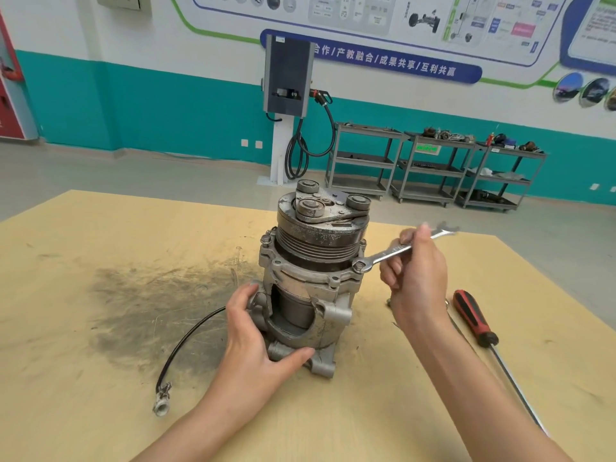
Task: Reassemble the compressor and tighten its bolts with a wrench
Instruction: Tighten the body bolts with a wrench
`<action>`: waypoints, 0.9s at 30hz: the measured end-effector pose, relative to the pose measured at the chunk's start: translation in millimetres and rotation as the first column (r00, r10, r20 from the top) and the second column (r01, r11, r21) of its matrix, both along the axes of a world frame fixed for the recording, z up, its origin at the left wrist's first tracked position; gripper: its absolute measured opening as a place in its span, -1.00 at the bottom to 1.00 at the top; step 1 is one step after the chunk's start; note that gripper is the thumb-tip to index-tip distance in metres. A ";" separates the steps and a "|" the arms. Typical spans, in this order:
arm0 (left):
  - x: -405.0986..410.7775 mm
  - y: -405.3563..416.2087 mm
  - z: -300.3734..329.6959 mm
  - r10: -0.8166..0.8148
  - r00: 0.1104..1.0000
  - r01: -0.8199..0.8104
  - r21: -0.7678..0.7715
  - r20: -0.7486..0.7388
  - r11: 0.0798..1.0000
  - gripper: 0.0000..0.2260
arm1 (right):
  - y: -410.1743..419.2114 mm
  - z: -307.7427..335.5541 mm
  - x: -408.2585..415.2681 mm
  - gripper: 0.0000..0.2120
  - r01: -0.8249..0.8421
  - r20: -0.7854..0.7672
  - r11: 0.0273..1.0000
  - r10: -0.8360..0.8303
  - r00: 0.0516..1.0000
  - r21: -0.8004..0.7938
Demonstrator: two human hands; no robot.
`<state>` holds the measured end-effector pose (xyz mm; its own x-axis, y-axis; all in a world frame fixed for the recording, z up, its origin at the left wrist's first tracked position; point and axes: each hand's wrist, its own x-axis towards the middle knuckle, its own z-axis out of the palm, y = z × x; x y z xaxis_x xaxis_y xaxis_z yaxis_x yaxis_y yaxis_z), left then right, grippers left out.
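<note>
Two hands work the compressor [313,275], which stands upright on the table [100,378]. Left hand [253,331] curls round its lower housing; right hand [416,278] pinches the wrench [390,253], whose open end sits on a flange bolt [358,265].

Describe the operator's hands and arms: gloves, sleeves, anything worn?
Both are bare. The left hand and right hand have no gloves, and no rings or watch show. Both forearms are uncovered to the frame edge, with no sleeves or markings in view.
</note>
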<state>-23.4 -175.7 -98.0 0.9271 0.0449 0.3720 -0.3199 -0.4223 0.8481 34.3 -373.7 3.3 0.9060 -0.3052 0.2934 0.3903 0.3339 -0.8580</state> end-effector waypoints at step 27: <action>4.2 -0.6 -2.5 0.016 0.999 -0.016 0.005 0.033 1.000 -0.03 | 19.0 36.2 -59.6 -0.69 0.460 0.645 0.740 -0.048 0.763 -0.490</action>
